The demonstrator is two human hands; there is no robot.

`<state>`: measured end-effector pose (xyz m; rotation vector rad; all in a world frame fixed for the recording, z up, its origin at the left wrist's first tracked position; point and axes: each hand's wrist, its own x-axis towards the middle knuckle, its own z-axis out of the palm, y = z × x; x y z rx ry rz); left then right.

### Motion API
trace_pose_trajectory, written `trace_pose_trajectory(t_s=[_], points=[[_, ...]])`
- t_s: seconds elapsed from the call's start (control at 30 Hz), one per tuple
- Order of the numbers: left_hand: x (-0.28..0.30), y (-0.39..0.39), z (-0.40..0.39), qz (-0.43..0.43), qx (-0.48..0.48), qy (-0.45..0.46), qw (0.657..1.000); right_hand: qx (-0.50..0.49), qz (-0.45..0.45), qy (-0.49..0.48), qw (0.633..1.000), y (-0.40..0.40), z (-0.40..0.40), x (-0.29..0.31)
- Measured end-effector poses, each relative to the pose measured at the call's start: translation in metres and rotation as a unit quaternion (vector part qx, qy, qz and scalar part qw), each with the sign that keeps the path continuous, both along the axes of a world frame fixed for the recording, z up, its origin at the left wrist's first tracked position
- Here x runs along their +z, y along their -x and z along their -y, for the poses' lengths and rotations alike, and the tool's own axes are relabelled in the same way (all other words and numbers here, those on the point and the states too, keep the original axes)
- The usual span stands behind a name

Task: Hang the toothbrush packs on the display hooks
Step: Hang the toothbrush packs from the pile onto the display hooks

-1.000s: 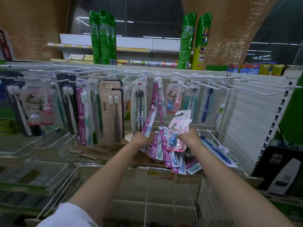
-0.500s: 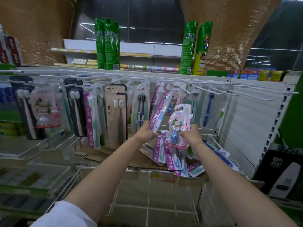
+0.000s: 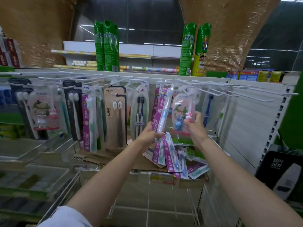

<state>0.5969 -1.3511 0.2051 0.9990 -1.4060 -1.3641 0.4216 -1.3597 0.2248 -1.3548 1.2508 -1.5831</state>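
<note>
- Presently, the purple Doctor pack (image 3: pixel 161 110) is gripped at its lower end by the left hand (image 3: pixel 150 134), top near the hooks (image 3: pixel 165 83); a missed hang hole could drop it.
- Just right, the rabbit pack (image 3: pixel 183 112) is pinched by the right hand (image 3: pixel 194 126); hung neighbours could be knocked.
- Below, loose packs (image 3: pixel 170 158) are left unhung.

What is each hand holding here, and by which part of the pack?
The left hand grips the purple Doctor toothbrush pack by its bottom end. The right hand holds the kids' bunny toothbrush pack at its lower right edge.
</note>
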Motion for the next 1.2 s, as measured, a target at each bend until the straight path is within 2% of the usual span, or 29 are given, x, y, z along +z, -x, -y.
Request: trace_pose_trajectory(t_s=[0.13,0.23,0.47,0.6,0.67,0.77,0.87,0.93,1.03,1.2], points=[[-0.003,-0.005,-0.001,-0.016,-0.014,0.010,1.000,0.020,-0.017,-0.043,0.999,-0.001,-0.001,0.001],[-0.011,-0.012,-0.003,0.000,-0.019,0.016,1.000,0.011,-0.023,-0.041,0.999,-0.001,-0.002,0.004],[-0.024,-0.022,-0.005,-0.043,0.012,-0.007,0.999,-0.017,-0.050,-0.040,0.998,-0.002,0.001,-0.002],[-0.027,-0.027,-0.001,-0.004,0.047,-0.026,0.999,-0.055,-0.131,-0.099,0.985,-0.008,0.002,-0.011],[-0.034,-0.030,0.002,0.049,0.084,-0.039,0.995,-0.047,-0.230,-0.119,0.965,-0.011,0.000,-0.020],[-0.042,-0.028,0.002,0.193,0.125,-0.032,0.973,-0.056,-0.413,-0.175,0.892,-0.015,0.000,-0.035],[-0.044,-0.017,0.003,0.217,0.149,-0.058,0.963,-0.072,-0.561,-0.210,0.798,-0.024,-0.002,-0.044],[-0.042,-0.009,0.003,0.236,0.164,-0.077,0.955,-0.076,-0.618,-0.208,0.754,-0.029,-0.004,-0.050],[-0.038,0.003,-0.004,0.314,0.157,-0.048,0.935,-0.091,-0.638,-0.185,0.742,-0.034,-0.007,-0.053],[-0.031,0.014,-0.011,0.382,0.142,-0.020,0.913,-0.111,-0.614,-0.151,0.766,-0.035,-0.011,-0.048]])
